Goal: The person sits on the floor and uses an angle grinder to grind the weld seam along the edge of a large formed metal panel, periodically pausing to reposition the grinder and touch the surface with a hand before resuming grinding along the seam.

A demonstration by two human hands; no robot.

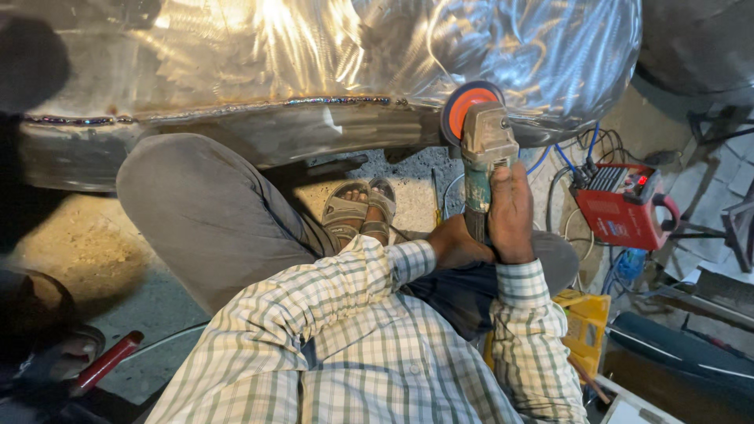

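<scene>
I hold an angle grinder [484, 149] with both hands. My right hand [510, 213] wraps over the top of its worn green body. My left hand [457, 243] grips the rear of the body from the left. The orange grinding disc [465, 106] rests against the lower edge of a large shiny steel tank [330, 55], near the right end of a discoloured weld seam [338, 100]. My knees and sandalled feet [360, 208] lie under the tank.
A red welding machine [624, 206] with blue cables sits on the floor at right. A yellow box [585, 322] lies by my right elbow. A red-handled tool [106, 363] is at lower left. Metal frames stand at far right.
</scene>
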